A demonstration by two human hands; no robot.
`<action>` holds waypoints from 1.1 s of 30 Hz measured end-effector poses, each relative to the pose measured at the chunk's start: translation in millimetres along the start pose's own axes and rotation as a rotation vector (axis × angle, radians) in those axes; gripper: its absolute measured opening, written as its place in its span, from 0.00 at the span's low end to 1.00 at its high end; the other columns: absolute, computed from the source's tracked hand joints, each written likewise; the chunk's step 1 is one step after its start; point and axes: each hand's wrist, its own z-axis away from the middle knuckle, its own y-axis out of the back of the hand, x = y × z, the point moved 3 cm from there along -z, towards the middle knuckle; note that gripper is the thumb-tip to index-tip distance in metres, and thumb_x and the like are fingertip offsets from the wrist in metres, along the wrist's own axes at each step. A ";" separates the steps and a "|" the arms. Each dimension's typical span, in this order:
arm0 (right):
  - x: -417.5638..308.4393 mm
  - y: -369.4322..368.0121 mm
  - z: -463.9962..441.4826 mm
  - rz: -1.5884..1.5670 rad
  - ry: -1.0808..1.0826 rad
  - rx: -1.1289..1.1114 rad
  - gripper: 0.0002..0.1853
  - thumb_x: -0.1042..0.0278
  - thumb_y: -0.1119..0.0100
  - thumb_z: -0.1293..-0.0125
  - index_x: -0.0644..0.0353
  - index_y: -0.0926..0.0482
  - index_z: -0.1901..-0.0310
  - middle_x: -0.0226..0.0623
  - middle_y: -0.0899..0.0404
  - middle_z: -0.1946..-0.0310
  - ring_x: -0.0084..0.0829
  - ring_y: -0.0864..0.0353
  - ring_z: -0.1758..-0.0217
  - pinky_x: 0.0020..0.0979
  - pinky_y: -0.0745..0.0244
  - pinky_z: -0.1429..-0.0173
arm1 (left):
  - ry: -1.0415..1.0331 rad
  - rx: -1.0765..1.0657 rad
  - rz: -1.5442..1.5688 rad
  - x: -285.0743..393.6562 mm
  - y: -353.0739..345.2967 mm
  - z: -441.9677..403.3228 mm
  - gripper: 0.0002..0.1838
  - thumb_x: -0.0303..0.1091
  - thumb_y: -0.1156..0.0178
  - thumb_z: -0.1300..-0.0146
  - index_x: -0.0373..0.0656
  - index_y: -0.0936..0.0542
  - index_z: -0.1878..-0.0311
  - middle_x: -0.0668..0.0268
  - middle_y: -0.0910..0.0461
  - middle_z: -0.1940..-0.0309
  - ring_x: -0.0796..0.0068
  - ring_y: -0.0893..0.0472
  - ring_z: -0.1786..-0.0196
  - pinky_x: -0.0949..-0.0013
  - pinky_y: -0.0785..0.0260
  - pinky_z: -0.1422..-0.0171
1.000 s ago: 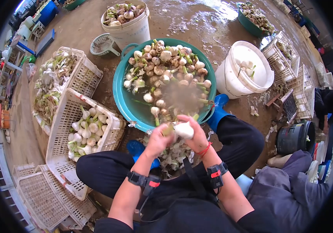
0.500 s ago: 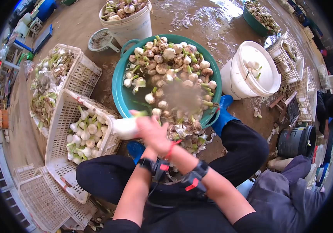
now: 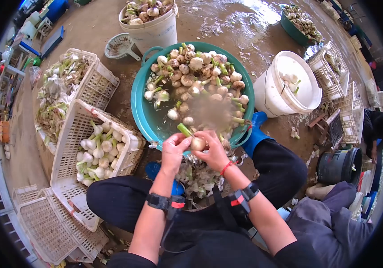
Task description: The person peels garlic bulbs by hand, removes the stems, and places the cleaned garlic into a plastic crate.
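Over the near rim of a green tub (image 3: 137, 109), both hands are closed on one garlic bulb (image 3: 197, 143) with a short green stem. My left hand (image 3: 173, 151) pinches it at the stem side. The fingers of my right hand (image 3: 214, 154) press on its other side. Many brownish garlic bulbs (image 3: 188, 80) lie in the tub's murky water. Peelings (image 3: 198, 176) are heaped just below my hands, between my legs. To the left, a white crate (image 3: 68, 178) contains cleaner, whiter garlic bulbs (image 3: 97, 154).
A white bucket (image 3: 269, 91) with a few bulbs stands right of the tub. Behind the tub are a full bucket (image 3: 153, 33) and a plastic scoop (image 3: 119, 46). A crate of leafy waste (image 3: 62, 85) is at left. Another person's leg (image 3: 325, 223) is at lower right.
My hands were together and blurred at the left, beside the crate, with a pale object by them. They have moved right to the tub's near rim and now hold a garlic bulb.
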 end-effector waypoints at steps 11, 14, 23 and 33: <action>-1.4 -4.7 38.4 -0.778 -0.436 -0.067 0.20 0.63 0.40 0.41 0.53 0.29 0.46 0.39 0.29 0.55 0.31 0.24 0.64 0.32 0.26 0.56 | 0.145 -0.055 0.113 6.2 -0.9 21.3 0.08 0.24 0.48 0.44 0.36 0.22 0.62 0.68 0.21 0.72 0.81 0.22 0.72 0.78 0.26 0.67; 6.0 -7.1 42.8 -1.383 -0.662 -0.211 0.23 0.54 0.52 0.33 0.51 0.38 0.39 0.37 0.33 0.47 0.29 0.24 0.59 0.32 0.26 0.54 | 0.162 -0.054 0.381 16.9 -10.1 34.4 0.08 0.22 0.49 0.46 0.35 0.22 0.64 0.68 0.21 0.73 0.82 0.23 0.73 0.80 0.26 0.70; -11.7 5.1 43.7 -0.951 -0.333 -0.064 0.22 0.58 0.42 0.39 0.52 0.33 0.46 0.26 0.28 0.62 0.15 0.30 0.61 0.19 0.33 0.64 | 0.326 -0.268 0.700 10.9 -22.4 45.6 0.26 0.22 0.61 0.50 0.39 0.32 0.44 0.63 0.25 0.56 0.70 0.23 0.59 0.67 0.27 0.55; 9.4 31.3 24.8 -1.134 -0.336 0.031 0.13 0.70 0.48 0.44 0.65 0.26 0.57 0.35 0.27 0.53 0.26 0.28 0.53 0.28 0.33 0.47 | 0.065 -0.036 -0.890 -41.6 8.0 55.7 0.14 0.32 0.51 0.50 0.48 0.18 0.62 0.55 0.20 0.73 0.60 0.20 0.69 0.64 0.29 0.61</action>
